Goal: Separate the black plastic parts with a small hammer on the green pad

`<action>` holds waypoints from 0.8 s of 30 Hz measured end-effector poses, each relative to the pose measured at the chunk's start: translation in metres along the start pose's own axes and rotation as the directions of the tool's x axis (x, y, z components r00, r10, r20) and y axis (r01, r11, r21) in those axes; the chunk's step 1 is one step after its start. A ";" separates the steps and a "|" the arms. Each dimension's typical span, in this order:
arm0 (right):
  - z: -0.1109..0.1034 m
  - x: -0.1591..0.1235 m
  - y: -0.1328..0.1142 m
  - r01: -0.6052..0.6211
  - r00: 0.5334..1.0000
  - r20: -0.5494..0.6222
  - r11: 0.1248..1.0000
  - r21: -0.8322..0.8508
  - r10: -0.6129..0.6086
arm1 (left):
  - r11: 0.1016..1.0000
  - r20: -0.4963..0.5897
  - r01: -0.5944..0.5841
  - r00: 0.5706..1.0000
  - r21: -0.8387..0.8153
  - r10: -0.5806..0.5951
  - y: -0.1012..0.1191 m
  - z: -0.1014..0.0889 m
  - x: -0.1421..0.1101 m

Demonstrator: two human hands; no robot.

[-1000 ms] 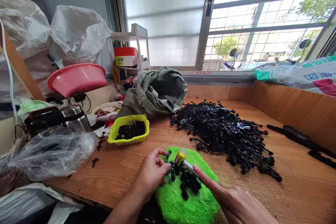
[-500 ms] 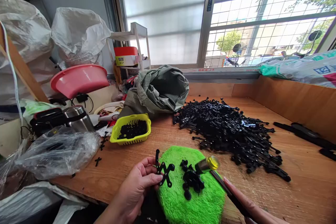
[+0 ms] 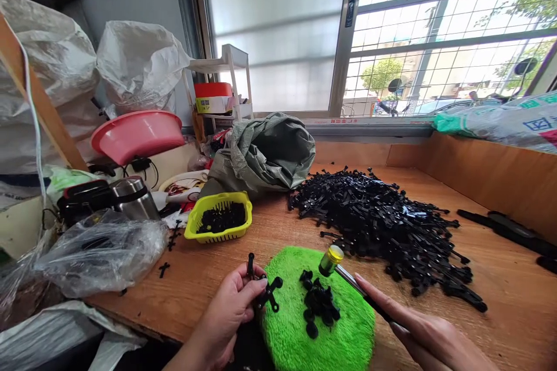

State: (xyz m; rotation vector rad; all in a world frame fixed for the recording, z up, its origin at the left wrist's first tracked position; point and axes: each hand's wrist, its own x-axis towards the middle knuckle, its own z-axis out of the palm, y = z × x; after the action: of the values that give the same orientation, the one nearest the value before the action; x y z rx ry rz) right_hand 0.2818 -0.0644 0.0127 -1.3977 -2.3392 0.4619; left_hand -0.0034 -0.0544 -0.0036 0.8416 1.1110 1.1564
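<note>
My left hand [image 3: 237,307] is closed, thumb against fingers, on a black jointed linkage [image 3: 272,295] at the left edge of the green fuzzy pad [image 3: 357,324]. In my right hand [image 3: 429,327] is the dark handle of a small hammer [image 3: 331,261], its index finger stretched along the shaft. The hammer's head has a yellow face and hangs over the pad's far edge. Below it a small heap of black round-headed parts [image 3: 321,301] lies on the pad, apart from both hands.
A large pile of black parts [image 3: 374,220] covers the back right of the wooden table [image 3: 513,313]. At the left stand a yellow basket [image 3: 191,227] with small black parts, a grey-green sack [image 3: 243,162], a clear plastic bag [image 3: 104,255] and a steel flask [image 3: 138,200].
The hammer has risen and moved left and away from me, with more of my right hand now showing. My left hand has tilted the linkage, which now looks more folded behind the thumb.
</note>
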 end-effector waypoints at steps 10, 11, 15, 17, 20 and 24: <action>0.013 0.047 -0.031 0.092 0.990 0.112 0.993 -0.080 -0.082 | 0.997 -0.021 -0.035 0.999 0.071 0.037 -0.005 -0.008 0.010; 0.013 0.047 -0.033 0.099 0.990 0.107 0.992 -0.073 -0.091 | 0.997 -0.037 -0.040 0.998 0.063 0.043 -0.005 -0.009 0.010; 0.002 0.037 -0.032 0.107 0.993 0.051 0.993 -0.056 -0.104 | 0.997 -0.113 -0.069 0.991 0.028 0.072 -0.004 -0.010 0.011; -0.003 0.031 -0.027 0.114 0.993 0.016 0.991 -0.076 -0.113 | 0.997 -0.131 -0.071 0.989 0.014 0.072 -0.001 -0.009 0.011; -0.005 0.027 -0.022 0.133 0.991 0.037 0.987 -0.094 -0.130 | 0.998 -0.137 -0.065 0.989 -0.014 0.062 0.002 -0.006 0.012; 0.000 0.027 -0.019 0.107 0.989 0.108 0.994 -0.036 -0.102 | 0.998 -0.103 -0.052 0.994 -0.027 0.049 0.007 -0.001 0.019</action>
State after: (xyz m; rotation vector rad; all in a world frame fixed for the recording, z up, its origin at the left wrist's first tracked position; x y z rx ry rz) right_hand 0.2552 -0.0488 0.0253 -1.2902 -2.5061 0.4701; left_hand -0.0053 -0.0340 -0.0019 0.7985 1.1585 1.2665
